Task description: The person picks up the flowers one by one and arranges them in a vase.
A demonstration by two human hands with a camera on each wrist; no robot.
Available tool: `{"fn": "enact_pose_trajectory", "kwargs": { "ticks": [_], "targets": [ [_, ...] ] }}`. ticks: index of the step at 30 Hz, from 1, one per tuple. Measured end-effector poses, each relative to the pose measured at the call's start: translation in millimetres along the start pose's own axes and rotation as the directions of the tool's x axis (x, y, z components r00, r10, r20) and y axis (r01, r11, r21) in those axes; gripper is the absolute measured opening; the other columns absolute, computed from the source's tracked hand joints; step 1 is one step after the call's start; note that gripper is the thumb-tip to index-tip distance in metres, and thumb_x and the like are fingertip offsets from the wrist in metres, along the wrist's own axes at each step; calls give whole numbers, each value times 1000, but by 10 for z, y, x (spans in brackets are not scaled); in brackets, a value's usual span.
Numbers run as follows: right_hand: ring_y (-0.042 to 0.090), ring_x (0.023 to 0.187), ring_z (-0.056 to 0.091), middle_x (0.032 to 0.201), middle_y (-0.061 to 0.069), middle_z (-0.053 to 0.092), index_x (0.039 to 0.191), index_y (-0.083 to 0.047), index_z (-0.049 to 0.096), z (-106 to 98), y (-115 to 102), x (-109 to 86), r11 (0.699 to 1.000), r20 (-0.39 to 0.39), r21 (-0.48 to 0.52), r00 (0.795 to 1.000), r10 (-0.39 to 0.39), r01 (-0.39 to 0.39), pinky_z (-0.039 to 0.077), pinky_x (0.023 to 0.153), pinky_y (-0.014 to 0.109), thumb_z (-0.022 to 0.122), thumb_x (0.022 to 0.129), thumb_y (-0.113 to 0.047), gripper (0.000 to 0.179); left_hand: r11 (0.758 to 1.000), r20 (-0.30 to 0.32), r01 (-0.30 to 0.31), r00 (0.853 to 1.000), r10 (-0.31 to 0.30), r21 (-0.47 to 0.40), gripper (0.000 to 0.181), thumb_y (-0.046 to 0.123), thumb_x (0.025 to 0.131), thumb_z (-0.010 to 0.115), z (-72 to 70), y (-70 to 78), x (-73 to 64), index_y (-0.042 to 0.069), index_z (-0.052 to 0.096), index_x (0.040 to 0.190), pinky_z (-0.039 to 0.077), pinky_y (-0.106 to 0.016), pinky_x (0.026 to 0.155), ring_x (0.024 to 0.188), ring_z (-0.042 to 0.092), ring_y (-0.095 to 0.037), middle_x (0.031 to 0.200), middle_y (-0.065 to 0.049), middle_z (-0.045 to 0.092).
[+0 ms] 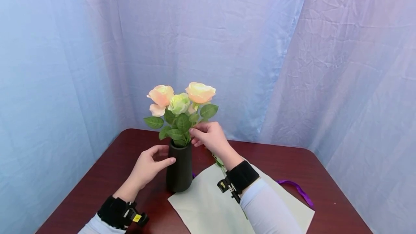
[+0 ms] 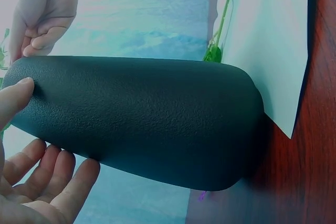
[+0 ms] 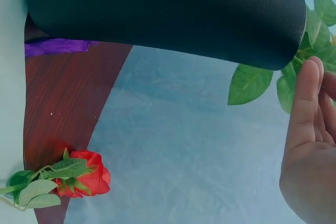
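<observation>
A dark, textured vase (image 1: pixel 179 170) stands upright on the table, holding several peach (image 1: pixel 200 92) and pale green roses (image 1: pixel 179 104) with green leaves. My left hand (image 1: pixel 150 166) holds the vase near its top: in the left wrist view the thumb (image 2: pixel 18 95) lies on its surface and the fingertips touch its side. At the mouth of the vase, my right hand (image 1: pixel 210 138) pinches a rose stem between thumb and fingers among the leaves. The stem between those fingers is mostly hidden.
Pale wrapping paper (image 1: pixel 208 201) spreads over the table right of the vase, partly under my right forearm. A red rose (image 3: pixel 90 174) lies there with its stem on the paper. Purple ribbon (image 1: pixel 297 190) shows beyond the paper. Curtains hang behind the dark red table (image 1: pixel 130 154).
</observation>
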State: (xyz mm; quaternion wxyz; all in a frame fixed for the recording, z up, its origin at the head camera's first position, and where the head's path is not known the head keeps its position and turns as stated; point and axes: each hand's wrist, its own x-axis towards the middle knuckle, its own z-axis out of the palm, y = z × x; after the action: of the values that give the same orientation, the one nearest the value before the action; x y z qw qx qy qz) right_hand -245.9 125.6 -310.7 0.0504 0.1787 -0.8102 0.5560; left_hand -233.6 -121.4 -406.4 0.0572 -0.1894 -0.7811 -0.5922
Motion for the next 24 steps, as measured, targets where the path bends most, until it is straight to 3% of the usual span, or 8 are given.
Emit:
{"fn": "enact_pose_trajectory", "kwargs": {
  "ticks": [5, 10, 13, 17, 20, 24],
  "targets": [
    [26, 73, 73, 91, 15, 75, 111, -1, 75, -53, 12, -24, 998, 1, 53, 1000, 17, -17, 61, 66, 38, 74, 95, -25, 29, 1000, -2, -2, 1000, 2, -3, 54, 28, 87, 84, 6, 0, 3, 7, 64, 133, 58, -33, 81, 107, 67, -26, 120, -10, 69],
    [33, 78, 72, 98, 20, 74, 112, 4, 74, -157, -14, -74, 993, -3, 112, 1000, -21, 21, 61, 72, 43, 75, 95, -18, 28, 1000, 0, -7, 1000, 7, -1, 53, 27, 87, 84, -6, -5, 6, 7, 64, 132, 57, -33, 81, 106, 67, -25, 120, -10, 69],
    [36, 79, 72, 92, 16, 75, 111, 3, 75, -242, -36, -102, 994, -26, 100, 999, -31, 33, 61, 73, 46, 75, 95, -16, 25, 1000, 0, -5, 1000, 5, 2, 54, 28, 87, 84, -14, 6, -5, 8, 64, 132, 57, -33, 81, 107, 66, -26, 120, -10, 69],
    [31, 77, 73, 89, 14, 75, 105, 5, 74, -364, -55, -123, 994, -61, 95, 997, -40, 45, 61, 73, 45, 74, 94, -13, 21, 1000, -3, 4, 1000, -4, 4, 54, 30, 86, 84, -20, 15, -16, 8, 64, 132, 57, -33, 81, 107, 66, -26, 119, -10, 68],
    [28, 77, 73, 94, 16, 75, 107, 6, 73, -459, -68, -149, 992, -94, 110, 994, -49, 59, 61, 74, 43, 72, 94, -10, 21, 1000, -5, 7, 1000, -7, 6, 54, 30, 87, 84, -23, 11, -16, 8, 64, 132, 57, -33, 81, 107, 66, -26, 119, -10, 68],
    [34, 81, 73, 99, 18, 75, 113, 2, 73, -585, -75, -192, 992, -145, 92, 987, -69, 83, 61, 76, 44, 72, 95, -14, 24, 1000, -7, 8, 1000, -8, 15, 55, 30, 87, 84, -21, 13, -17, 8, 63, 133, 57, -33, 81, 108, 65, -26, 120, -9, 68]
  ]
}}
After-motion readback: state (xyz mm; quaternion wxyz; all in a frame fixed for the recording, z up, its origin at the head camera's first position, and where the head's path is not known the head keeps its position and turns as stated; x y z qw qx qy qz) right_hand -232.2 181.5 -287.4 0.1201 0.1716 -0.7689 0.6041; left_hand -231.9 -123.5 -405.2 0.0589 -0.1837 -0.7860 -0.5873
